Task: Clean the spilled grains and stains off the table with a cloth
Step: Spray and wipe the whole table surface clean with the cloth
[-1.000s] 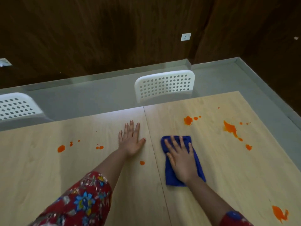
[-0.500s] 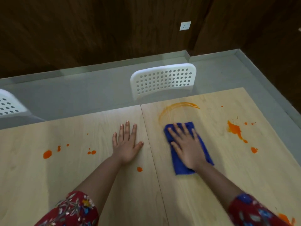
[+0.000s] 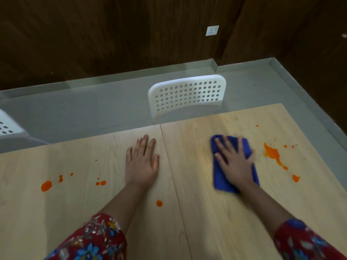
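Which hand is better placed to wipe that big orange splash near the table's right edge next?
The right hand. It presses the blue cloth flat on the table, right beside the big orange stain. The left hand rests bare on the table, farther from that stain and without a cloth.

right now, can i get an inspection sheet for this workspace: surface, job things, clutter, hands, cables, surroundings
surface: pale wooden table, splashed with orange stains on the right, more at left and one in the middle
job's things: blue cloth flat on the table, just left of the right-side stains; no grains seen
clutter: nothing seen
hands: left hand flat on the table, holding nothing; right hand pressing the cloth with spread fingers
cables: nothing seen
surroundings: white chair beyond the far edge, second chair at left, socket on the dark wall, grey floor
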`<action>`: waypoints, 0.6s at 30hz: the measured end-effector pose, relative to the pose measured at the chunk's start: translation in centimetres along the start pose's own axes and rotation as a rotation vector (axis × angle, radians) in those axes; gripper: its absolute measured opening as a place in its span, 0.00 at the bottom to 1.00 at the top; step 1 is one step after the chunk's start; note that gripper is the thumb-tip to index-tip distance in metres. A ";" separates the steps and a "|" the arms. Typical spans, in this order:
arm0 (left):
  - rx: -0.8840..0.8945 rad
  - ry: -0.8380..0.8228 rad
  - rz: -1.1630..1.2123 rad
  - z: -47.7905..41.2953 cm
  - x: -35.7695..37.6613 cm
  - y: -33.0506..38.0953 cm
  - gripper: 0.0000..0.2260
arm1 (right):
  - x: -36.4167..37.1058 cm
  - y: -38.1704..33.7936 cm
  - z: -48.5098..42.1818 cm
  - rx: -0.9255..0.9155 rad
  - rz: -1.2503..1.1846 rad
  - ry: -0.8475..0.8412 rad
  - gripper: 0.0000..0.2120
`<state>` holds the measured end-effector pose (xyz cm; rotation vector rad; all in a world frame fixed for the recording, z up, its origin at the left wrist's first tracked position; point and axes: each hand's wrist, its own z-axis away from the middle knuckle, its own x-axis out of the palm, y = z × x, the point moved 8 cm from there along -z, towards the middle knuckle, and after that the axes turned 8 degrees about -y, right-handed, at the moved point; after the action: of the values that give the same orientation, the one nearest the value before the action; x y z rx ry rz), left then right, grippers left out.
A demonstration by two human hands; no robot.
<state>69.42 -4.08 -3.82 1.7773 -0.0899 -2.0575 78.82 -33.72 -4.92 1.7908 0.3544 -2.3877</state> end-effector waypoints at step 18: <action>-0.019 0.075 0.060 0.2 0.1 -0.4 0.25 | -2.3 -0.3 -4.8 0.083 -0.060 0.086 0.26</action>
<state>69.17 -3.79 -3.99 1.8162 -0.1006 -1.9417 83.83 -32.24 -3.94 1.9506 0.3281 -2.4032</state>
